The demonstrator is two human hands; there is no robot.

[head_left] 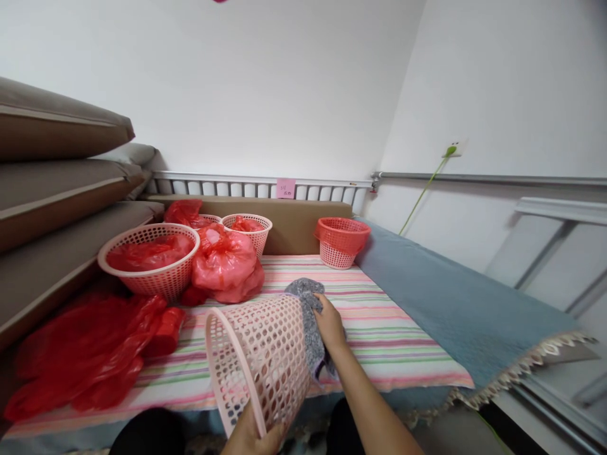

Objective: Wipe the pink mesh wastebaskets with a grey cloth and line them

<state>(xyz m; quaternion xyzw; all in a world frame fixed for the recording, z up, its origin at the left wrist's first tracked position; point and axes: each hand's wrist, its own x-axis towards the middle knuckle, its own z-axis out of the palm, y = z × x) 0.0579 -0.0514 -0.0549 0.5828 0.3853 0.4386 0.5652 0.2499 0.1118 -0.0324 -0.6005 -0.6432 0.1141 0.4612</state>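
Observation:
A pale pink mesh basket lies tipped on its side at the near edge of the striped cloth, its mouth facing left. My left hand grips its rim from below at the bottom of the view. My right hand presses a grey cloth against the basket's base, fingers closed on the fabric. The cloth hangs down past the basket's base.
A striped cloth covers the surface; a blue cover lies to the right. Behind stand pink baskets with red plastic bags, and a red basket. Loose red bags lie left, under stacked cushions.

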